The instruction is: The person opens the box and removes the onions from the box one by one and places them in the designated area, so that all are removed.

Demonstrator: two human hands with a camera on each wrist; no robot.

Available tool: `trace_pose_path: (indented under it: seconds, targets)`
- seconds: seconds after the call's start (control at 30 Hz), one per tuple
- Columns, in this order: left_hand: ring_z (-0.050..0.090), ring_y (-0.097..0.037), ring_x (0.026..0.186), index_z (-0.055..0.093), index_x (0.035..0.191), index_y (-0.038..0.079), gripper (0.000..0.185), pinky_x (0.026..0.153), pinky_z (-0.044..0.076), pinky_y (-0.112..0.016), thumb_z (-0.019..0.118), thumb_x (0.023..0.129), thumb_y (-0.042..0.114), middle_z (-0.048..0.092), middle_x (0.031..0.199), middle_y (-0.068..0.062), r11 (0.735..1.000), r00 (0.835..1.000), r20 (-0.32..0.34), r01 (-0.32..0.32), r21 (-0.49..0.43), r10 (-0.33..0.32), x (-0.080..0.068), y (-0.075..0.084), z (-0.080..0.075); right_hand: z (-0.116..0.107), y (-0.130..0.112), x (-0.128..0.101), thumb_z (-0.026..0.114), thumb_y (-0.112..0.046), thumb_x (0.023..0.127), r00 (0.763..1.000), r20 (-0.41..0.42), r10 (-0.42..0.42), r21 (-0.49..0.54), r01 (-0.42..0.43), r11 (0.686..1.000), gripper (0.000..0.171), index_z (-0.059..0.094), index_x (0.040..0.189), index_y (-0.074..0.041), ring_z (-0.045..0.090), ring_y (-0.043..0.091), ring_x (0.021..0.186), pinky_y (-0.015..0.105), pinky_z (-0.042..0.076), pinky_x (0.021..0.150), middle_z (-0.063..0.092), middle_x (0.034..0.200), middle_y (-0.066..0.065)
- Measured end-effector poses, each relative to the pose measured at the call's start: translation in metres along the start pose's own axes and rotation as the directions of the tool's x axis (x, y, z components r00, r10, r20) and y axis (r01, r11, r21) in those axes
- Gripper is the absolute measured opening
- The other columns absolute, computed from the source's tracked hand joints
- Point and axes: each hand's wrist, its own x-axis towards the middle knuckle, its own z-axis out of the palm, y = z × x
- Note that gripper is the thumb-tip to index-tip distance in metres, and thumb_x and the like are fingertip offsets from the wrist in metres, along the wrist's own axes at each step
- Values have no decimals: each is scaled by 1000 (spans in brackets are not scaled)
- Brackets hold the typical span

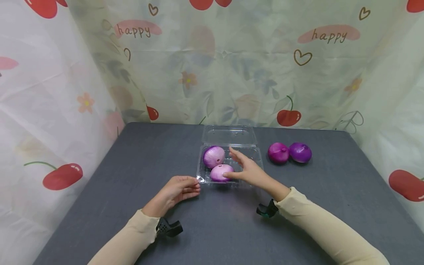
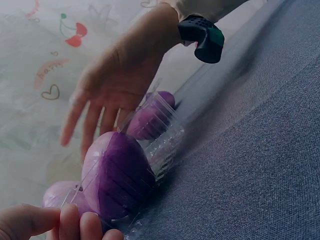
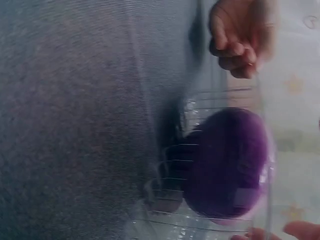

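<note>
Your left hand [image 1: 177,189] pinches the near corner of the clear clamshell box [image 1: 255,156]; your right hand [image 1: 246,169] hovers over it, fingers loose and holding nothing. Two red onions [image 1: 218,163] sit inside; two more onions [image 1: 289,152] wait on the grey table [image 1: 99,191], lid open.

Two onions [image 1: 216,163] in clamshell box [image 1: 256,156]; two more onions [image 1: 289,152] apparently right, on table [image 1: 99,191].

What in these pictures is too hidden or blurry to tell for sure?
- Head view: the right hand covers part of the clear box, so whether its fingers touch the near onion is unclear.
- Left wrist view: the left hand is cut off by the bottom edge; its grip on the box corner is mostly hidden.
- Right wrist view: blurred throughout; only one onion shows.
</note>
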Motion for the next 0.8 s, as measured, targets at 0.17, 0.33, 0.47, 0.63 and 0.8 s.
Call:
trace_pose_path:
  seconds: [0.17, 0.33, 0.47, 0.63, 0.8]
  targets:
    - [69, -16, 74, 63, 101, -7, 15, 77, 61, -32, 62, 92, 5, 69, 76, -3, 1000, 1000, 0, 0, 8, 0, -1, 0, 1, 5, 2, 4, 78, -36, 81, 993, 106, 48, -51, -43, 998, 88, 33, 149, -3, 41, 33, 137, 51, 35, 113, 40, 150, 17]
    - [69, -16, 74, 64, 99, -4, 11, 77, 61, -32, 61, 93, 5, 69, 76, -3, 1000, 1000, 0, 1, 4, -1, -1, 0, 1, 9, 3, 8, 78, -36, 81, 990, 129, 51, -92, -39, 995, 81, 40, 145, -3, 50, 28, 129, 47, 42, 108, 50, 142, 16]
    - [69, -16, 74, 64, 98, -3, 10, 77, 61, -32, 61, 93, 5, 69, 76, -3, 1000, 1000, 1, 2, 5, -2, -1, 1, 1, 10, 2, 11, 77, -36, 81, 988, 130, 77, -135, -60, 989, 76, 45, 142, -4, 55, 26, 120, 44, 46, 104, 56, 135, 15]
    - [69, -16, 74, 64, 98, -4, 10, 76, 61, -32, 61, 93, 5, 68, 76, -3, 1000, 1000, -2, 2, 7, -2, -1, 1, 1, 11, 2, 13, 76, -33, 81, 984, 154, 86, -115, -69, 991, 69, 49, 137, -3, 58, 23, 111, 40, 50, 97, 61, 126, 15]
    - [69, -16, 73, 63, 100, -5, 12, 76, 61, -32, 61, 93, 4, 69, 75, -3, 1000, 1000, -6, 1, 6, -1, -1, 0, 1, 12, 2, 14, 77, -31, 81, 983, 150, 105, -86, -93, 992, 64, 51, 134, -6, 59, 25, 110, 40, 52, 94, 60, 125, 17]
